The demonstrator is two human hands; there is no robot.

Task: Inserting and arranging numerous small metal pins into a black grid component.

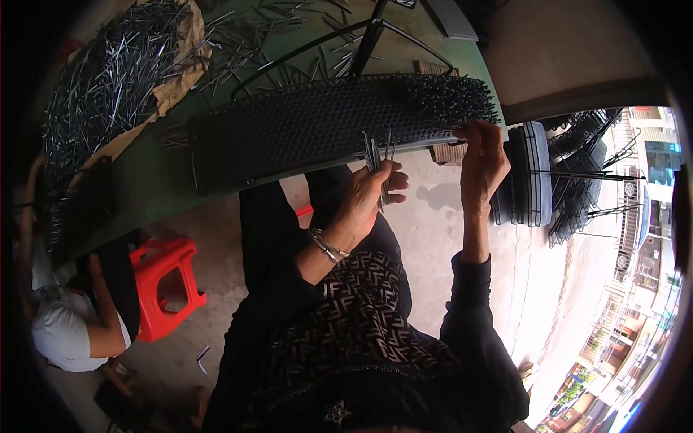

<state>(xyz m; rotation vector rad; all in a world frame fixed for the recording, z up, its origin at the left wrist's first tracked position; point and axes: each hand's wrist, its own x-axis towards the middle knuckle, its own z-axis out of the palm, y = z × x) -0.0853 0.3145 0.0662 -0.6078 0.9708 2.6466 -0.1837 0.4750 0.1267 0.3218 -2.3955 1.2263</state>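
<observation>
A long black perforated panel (pixel 289 115), full of small round holes, lies along the near edge of the green table. Short dark rods (pixel 451 97) stand crowded in the holes at its right end. My left hand (pixel 368 191) is closed around a small bundle of thin metal rods (pixel 372 155), which points up towards the panel's near edge. At the panel's near right corner, beside the standing rods, my right hand (pixel 482 162) has its fingertips pinched together. What they hold, if anything, is too small to make out.
A large heap of loose rods (pixel 115 79) lies on brown paper (pixel 189 43) at the left, with more scattered behind the panel. A black wire frame (pixel 368 36) rises behind it. Stacked panels (pixel 534 173) stand at the right. Another person (pixel 79 332) sits left, near a red stool (pixel 170 289).
</observation>
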